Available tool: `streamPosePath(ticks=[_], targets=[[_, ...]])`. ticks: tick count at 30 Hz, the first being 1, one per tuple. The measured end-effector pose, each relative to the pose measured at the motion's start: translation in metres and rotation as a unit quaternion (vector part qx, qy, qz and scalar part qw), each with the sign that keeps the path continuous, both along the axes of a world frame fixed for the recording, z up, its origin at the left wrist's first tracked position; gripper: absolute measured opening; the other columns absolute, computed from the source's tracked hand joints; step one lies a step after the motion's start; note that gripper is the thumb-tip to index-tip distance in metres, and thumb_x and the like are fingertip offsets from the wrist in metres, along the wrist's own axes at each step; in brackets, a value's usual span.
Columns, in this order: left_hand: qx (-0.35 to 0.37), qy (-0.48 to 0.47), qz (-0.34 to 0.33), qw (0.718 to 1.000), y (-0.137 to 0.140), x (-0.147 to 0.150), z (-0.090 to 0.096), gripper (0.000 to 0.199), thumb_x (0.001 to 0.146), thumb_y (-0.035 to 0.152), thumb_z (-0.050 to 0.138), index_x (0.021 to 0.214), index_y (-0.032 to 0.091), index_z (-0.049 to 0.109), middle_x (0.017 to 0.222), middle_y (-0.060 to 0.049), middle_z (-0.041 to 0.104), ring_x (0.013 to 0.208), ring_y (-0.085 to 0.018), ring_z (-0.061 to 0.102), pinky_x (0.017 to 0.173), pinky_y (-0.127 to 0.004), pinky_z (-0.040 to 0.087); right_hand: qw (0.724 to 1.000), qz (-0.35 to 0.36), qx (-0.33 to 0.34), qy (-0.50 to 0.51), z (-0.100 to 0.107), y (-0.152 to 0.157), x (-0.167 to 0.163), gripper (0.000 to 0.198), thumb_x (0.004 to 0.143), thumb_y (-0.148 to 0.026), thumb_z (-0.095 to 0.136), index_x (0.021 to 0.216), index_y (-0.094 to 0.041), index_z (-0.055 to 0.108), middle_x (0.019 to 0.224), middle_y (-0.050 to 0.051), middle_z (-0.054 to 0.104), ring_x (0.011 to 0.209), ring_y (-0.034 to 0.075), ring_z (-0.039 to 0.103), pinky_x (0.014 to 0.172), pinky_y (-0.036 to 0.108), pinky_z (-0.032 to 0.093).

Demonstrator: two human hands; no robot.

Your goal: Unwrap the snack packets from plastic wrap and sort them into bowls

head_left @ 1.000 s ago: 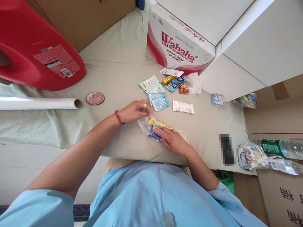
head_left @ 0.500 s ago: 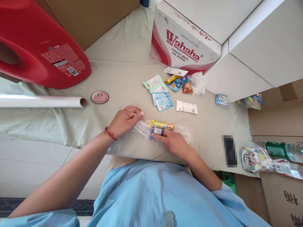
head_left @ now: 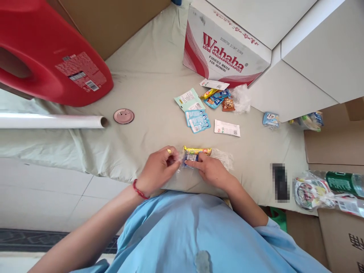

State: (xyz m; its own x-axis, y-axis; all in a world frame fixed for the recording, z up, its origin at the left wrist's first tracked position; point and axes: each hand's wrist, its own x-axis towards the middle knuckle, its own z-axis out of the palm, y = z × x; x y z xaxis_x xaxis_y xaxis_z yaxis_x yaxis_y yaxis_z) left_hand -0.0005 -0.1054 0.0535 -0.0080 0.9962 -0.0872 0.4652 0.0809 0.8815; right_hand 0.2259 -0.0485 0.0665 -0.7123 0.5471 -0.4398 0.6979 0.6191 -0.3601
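A yellow snack packet [head_left: 203, 150] and a dark blue packet [head_left: 191, 157] lie side by side on clear plastic film [head_left: 224, 158] near the cloth's front edge. My right hand [head_left: 213, 171] is closed over the packets from the right, its index finger stretched across the blue one and partly hiding it. To their left, my left hand [head_left: 159, 167] pinches the film's end; its fingertips are close to the blue packet. That hand has a yellow ring and a red wrist string.
Beyond my hands lie light blue sachets [head_left: 199, 122], a green card [head_left: 187, 99], a white sachet [head_left: 226, 128] and small snacks [head_left: 217, 98]. A Wahaha carton [head_left: 224, 49] stands behind. At left are a red jug [head_left: 57, 68], a white roll [head_left: 57, 121] and a pink round badge [head_left: 124, 116].
My left hand has moved right and nearer me, drawing the film's end in against the packets. My right hand stays on them. The view has shifted slightly.
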Motion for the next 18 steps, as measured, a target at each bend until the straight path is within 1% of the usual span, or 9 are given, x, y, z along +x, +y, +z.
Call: streamPosePath(ticks=[3, 5, 8, 11, 12, 13, 15, 16, 18], targets=[[0.026, -0.044, 0.029, 0.998, 0.002, 0.034, 0.000, 0.011, 0.090, 0.026, 0.058, 0.083, 0.020, 0.064, 0.083, -0.001, 0.068, 0.071, -0.014, 0.063, 0.067, -0.026, 0.052, 0.999, 0.004, 0.008, 0.037, -0.008, 0.000, 0.001, 0.038, 0.098, -0.012, 0.051, 0.127, -0.028, 0.069, 0.107, 0.006, 0.059, 0.079, 0.018, 0.051, 0.068, 0.027, 0.041], [0.062, -0.027, 0.027, 0.997, 0.005, 0.051, -0.005, 0.019, 0.094, 0.023, 0.052, 0.096, 0.019, 0.070, 0.099, -0.006, 0.072, 0.087, -0.017, 0.069, 0.079, -0.030, 0.057, 0.997, 0.002, 0.012, 0.083, -0.012, -0.001, 0.006, 0.033, 0.097, -0.011, 0.050, 0.121, -0.022, 0.070, 0.105, 0.007, 0.058, 0.080, 0.019, 0.050, 0.070, 0.028, 0.045], [0.121, 0.068, -0.011, 0.990, 0.006, 0.067, -0.017, 0.035, 0.096, 0.016, 0.045, 0.121, 0.014, 0.071, 0.122, -0.014, 0.070, 0.115, -0.023, 0.067, 0.099, -0.039, 0.055, 0.982, 0.018, -0.012, 0.190, -0.012, -0.003, 0.023, 0.033, 0.095, -0.011, 0.050, 0.121, -0.020, 0.067, 0.111, 0.010, 0.059, 0.094, 0.021, 0.055, 0.082, 0.034, 0.053], [0.152, 0.201, -0.053, 0.966, -0.002, 0.072, -0.029, 0.043, 0.095, 0.016, 0.049, 0.135, 0.011, 0.065, 0.137, -0.018, 0.067, 0.123, -0.030, 0.063, 0.100, -0.046, 0.052, 0.959, 0.032, -0.056, 0.274, -0.009, -0.007, 0.048, 0.036, 0.098, -0.014, 0.051, 0.130, -0.024, 0.065, 0.126, 0.011, 0.063, 0.115, 0.024, 0.059, 0.098, 0.040, 0.054], [0.162, 0.238, -0.064, 0.956, -0.005, 0.073, -0.032, 0.045, 0.096, 0.016, 0.050, 0.138, 0.011, 0.063, 0.141, -0.018, 0.066, 0.124, -0.031, 0.062, 0.099, -0.047, 0.051, 0.955, 0.006, -0.052, 0.293, -0.010, -0.008, 0.057, 0.036, 0.100, -0.016, 0.050, 0.132, -0.027, 0.064, 0.125, 0.010, 0.064, 0.115, 0.023, 0.061, 0.098, 0.040, 0.055], [0.171, 0.267, -0.072, 0.946, -0.008, 0.074, -0.035, 0.046, 0.097, 0.016, 0.050, 0.141, 0.012, 0.062, 0.145, -0.017, 0.065, 0.125, -0.031, 0.061, 0.098, -0.047, 0.049, 0.951, -0.043, -0.026, 0.304, -0.012, -0.010, 0.065, 0.035, 0.102, -0.019, 0.049, 0.133, -0.028, 0.064, 0.121, 0.009, 0.066, 0.111, 0.022, 0.063, 0.096, 0.040, 0.056], [0.189, 0.304, -0.075, 0.931, -0.012, 0.075, -0.039, 0.046, 0.098, 0.015, 0.050, 0.142, 0.014, 0.062, 0.148, -0.014, 0.064, 0.128, -0.030, 0.060, 0.098, -0.045, 0.047, 0.935, -0.184, 0.083, 0.291, -0.021, -0.012, 0.077, 0.032, 0.104, -0.027, 0.052, 0.133, -0.028, 0.065, 0.112, 0.009, 0.066, 0.103, 0.023, 0.064, 0.091, 0.041, 0.057], [0.197, 0.316, -0.070, 0.925, -0.014, 0.075, -0.040, 0.046, 0.099, 0.015, 0.050, 0.142, 0.015, 0.063, 0.149, -0.012, 0.064, 0.128, -0.029, 0.060, 0.098, -0.045, 0.046, 0.920, -0.249, 0.146, 0.263, -0.026, -0.013, 0.082, 0.033, 0.102, -0.033, 0.056, 0.134, -0.027, 0.064, 0.113, 0.011, 0.064, 0.104, 0.025, 0.063, 0.092, 0.045, 0.057], [0.211, 0.335, -0.053, 0.917, -0.015, 0.076, -0.043, 0.045, 0.099, 0.015, 0.050, 0.142, 0.016, 0.064, 0.149, -0.010, 0.064, 0.128, -0.029, 0.060, 0.099, -0.045, 0.044, 0.898, -0.321, 0.229, 0.195, -0.035, -0.015, 0.089, 0.047, 0.094, -0.045, 0.068, 0.135, -0.023, 0.063, 0.126, 0.016, 0.059, 0.117, 0.033, 0.056, 0.099, 0.055, 0.053]])
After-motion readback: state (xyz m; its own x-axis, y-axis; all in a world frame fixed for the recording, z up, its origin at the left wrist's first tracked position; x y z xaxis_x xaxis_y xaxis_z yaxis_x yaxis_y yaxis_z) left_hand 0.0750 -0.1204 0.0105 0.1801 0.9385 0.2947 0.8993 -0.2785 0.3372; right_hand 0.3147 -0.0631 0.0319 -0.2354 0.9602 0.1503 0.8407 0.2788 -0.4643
